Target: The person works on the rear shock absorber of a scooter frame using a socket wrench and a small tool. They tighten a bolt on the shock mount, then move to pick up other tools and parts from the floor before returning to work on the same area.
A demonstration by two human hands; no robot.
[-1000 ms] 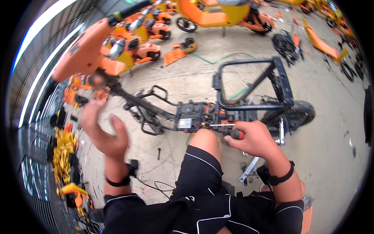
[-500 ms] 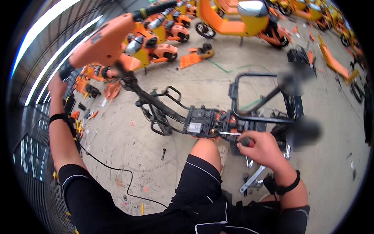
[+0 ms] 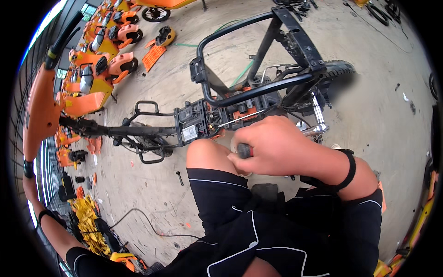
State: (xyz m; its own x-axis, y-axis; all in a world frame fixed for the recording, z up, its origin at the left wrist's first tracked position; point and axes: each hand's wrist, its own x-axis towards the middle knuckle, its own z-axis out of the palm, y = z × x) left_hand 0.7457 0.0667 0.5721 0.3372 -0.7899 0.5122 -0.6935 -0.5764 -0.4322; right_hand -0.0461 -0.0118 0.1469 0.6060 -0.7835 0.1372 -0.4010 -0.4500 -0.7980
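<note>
My right hand [image 3: 272, 145] is closed around a red-and-black screwdriver handle [image 3: 244, 151]; a thin metal shaft [image 3: 235, 119] lies above it across the deck area of a stripped black scooter frame [image 3: 258, 97]. That deck holds black modules and a silver-labelled part [image 3: 190, 132], with orange pieces beside them. My left hand [image 3: 29, 177] is at the lower end of the handlebar, which has an orange cover [image 3: 39, 111], its fingers wrapped round the grip and mostly hidden. A chrome tool [image 3: 319, 124] rests near the rear wheel [image 3: 339, 69].
Rows of orange-and-yellow scooters [image 3: 87, 101] stand left and behind on a concrete floor [image 3: 383, 115]. An orange mat [image 3: 153, 57], yellow parts [image 3: 87, 217], a black cable [image 3: 143, 212], a small dark tool [image 3: 179, 177] and loose tyres [image 3: 376, 14] lie around.
My left hand moved out to the handlebar and gripped it; handlebar and hand now sit farther left. My right hand shifted left and up. The view has turned, so the frame appears tilted.
</note>
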